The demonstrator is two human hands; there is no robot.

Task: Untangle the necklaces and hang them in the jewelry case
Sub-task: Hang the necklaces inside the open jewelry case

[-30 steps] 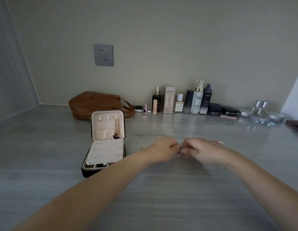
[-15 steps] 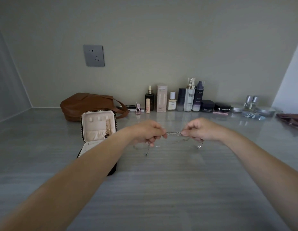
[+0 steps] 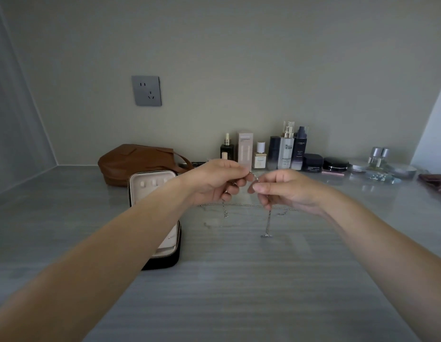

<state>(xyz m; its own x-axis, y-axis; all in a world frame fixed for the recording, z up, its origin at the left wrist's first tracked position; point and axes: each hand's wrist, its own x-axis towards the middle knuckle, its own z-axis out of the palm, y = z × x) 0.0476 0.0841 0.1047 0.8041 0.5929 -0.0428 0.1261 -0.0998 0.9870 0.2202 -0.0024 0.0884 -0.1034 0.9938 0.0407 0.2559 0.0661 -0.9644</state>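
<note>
Both hands are raised above the grey table, close together. My left hand and my right hand each pinch a silver necklace; a short beaded stretch runs between the fingertips. One end hangs below the right hand with a small bar at its tip, and a shorter end dangles below the left. A second thin chain lies on the table behind them. The open jewelry case, black outside and cream inside, stands at the left; my left forearm hides most of it.
A brown leather bag lies behind the case. Several cosmetic bottles and jars line the back wall, with a glass tray and small bottles to the right. A dark cloth sits at the right edge. A wall socket is above.
My hands lifted the necklace off the table, pulled a stretch taut between them, then came closer together and higher. The ends now hang free below the hands.
</note>
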